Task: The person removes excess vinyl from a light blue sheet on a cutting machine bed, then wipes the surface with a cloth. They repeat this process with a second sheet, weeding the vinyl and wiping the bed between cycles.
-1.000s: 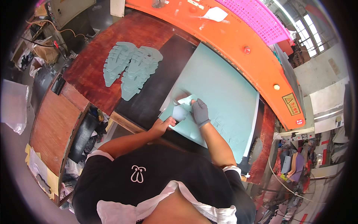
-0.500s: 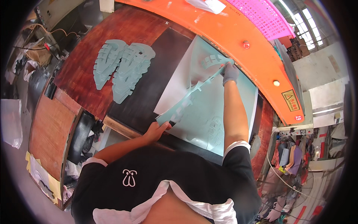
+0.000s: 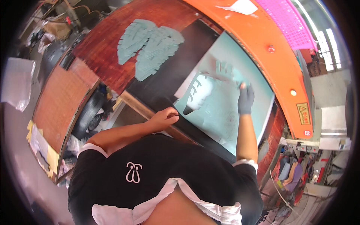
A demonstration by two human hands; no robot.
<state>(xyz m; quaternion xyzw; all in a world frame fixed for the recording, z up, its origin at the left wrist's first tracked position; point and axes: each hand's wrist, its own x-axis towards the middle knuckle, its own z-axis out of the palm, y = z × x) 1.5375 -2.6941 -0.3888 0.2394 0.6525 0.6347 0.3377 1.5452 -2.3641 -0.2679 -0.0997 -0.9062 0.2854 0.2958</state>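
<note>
A pale green sheet (image 3: 225,107) lies on a black board (image 3: 155,88), with slit shapes cut in it and a white patch (image 3: 202,90) showing through an opening. My right hand (image 3: 246,99), in a grey glove with bare fingertips, is over the sheet's right half. Its fingers are drawn together at a blurred strip; what they grip I cannot make out. My bare left hand (image 3: 165,118) is curled closed at the board's near edge, just off the sheet's lower left corner, with nothing visible in it. Two stacks of pale green cut pieces (image 3: 155,50) lie at the far left.
An orange machine beam (image 3: 258,48) spans the far right side, bearing a pink plastic basket (image 3: 287,22) and white paper (image 3: 240,6). The reddish-brown table (image 3: 101,48) extends left. A wooden panel (image 3: 62,101) stands at the left, beside black bags (image 3: 88,120).
The sheet's lifted diagonal edge has come down. My left hand has let go of the sheet's corner. My right hand has moved nearer to me, and the whole view has shifted.
</note>
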